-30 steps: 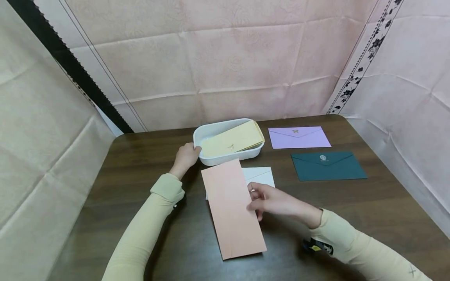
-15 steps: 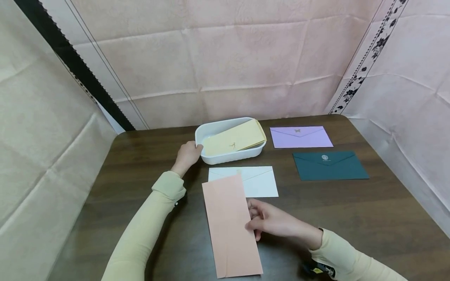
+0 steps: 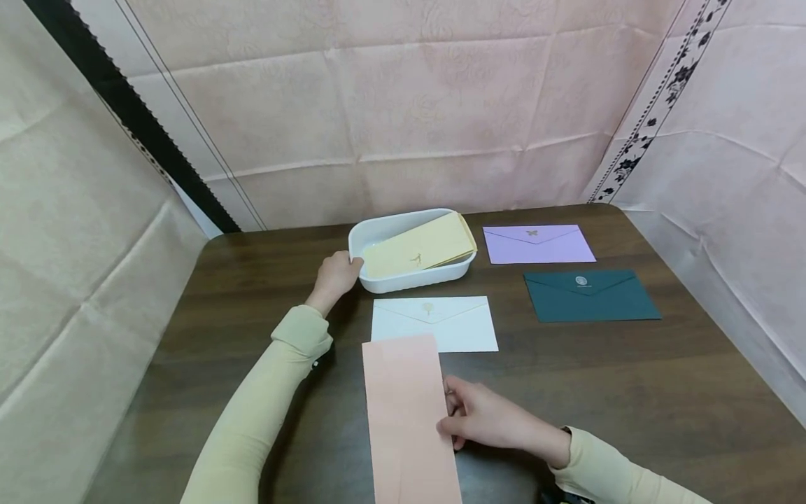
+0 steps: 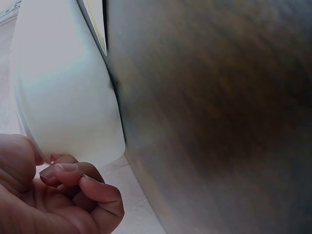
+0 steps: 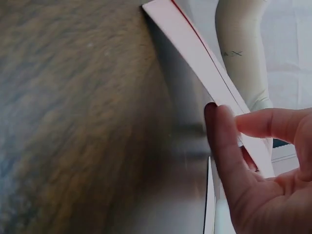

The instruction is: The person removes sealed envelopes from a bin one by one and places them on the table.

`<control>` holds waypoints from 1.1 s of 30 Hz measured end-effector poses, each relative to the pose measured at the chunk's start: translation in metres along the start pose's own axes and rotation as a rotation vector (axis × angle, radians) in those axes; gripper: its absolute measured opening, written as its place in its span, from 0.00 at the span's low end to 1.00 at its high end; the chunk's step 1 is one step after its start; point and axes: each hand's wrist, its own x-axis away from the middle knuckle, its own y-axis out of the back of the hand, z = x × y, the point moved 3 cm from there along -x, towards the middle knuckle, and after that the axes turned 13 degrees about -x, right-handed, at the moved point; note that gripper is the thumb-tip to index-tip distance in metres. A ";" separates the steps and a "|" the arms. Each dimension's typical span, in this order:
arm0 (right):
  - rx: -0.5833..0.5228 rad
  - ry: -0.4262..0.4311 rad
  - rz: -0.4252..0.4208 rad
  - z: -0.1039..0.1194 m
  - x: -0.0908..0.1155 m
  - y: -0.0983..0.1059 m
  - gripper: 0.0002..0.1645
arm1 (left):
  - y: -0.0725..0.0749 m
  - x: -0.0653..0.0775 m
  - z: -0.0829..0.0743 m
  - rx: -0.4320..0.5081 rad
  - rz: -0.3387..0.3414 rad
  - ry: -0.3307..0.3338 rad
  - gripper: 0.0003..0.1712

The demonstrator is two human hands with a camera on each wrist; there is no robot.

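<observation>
My left hand (image 3: 336, 278) grips the near left end of a white plastic basin (image 3: 415, 283), thumb over the rim; the left wrist view shows the other fingers curled by the basin's end wall (image 4: 68, 97). Inside the basin lie pale yellow envelopes (image 3: 418, 245), tilted against its right end. My right hand (image 3: 481, 416) pinches the right edge of a long pink envelope (image 3: 406, 413) between thumb and fingers. That envelope's far end overlaps the near edge of a white envelope (image 3: 434, 322) in the head view, and its near end runs out of the frame.
On the right of the brown table (image 3: 157, 364) lie a purple envelope (image 3: 538, 245) and, nearer, a dark teal envelope (image 3: 592, 297). Pale cloth (image 3: 441, 126) hangs behind the table and along both sides.
My right hand has drawn the pink envelope toward the near edge, uncovering most of the white envelope. The left hand has kept its grip on the basin.
</observation>
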 end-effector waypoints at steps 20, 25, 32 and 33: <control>0.513 -0.122 -0.028 -0.006 0.000 0.001 0.17 | -0.002 -0.003 0.002 -0.001 -0.004 -0.007 0.20; 0.568 -0.136 -0.008 -0.004 -0.001 0.003 0.17 | -0.002 -0.004 0.002 -0.018 -0.002 -0.017 0.20; 0.664 -0.105 -0.027 0.001 -0.003 0.003 0.22 | -0.002 -0.005 0.003 -0.016 -0.001 -0.018 0.20; 0.661 -0.096 -0.028 0.002 -0.003 0.004 0.22 | -0.001 -0.005 0.003 -0.017 -0.002 -0.018 0.20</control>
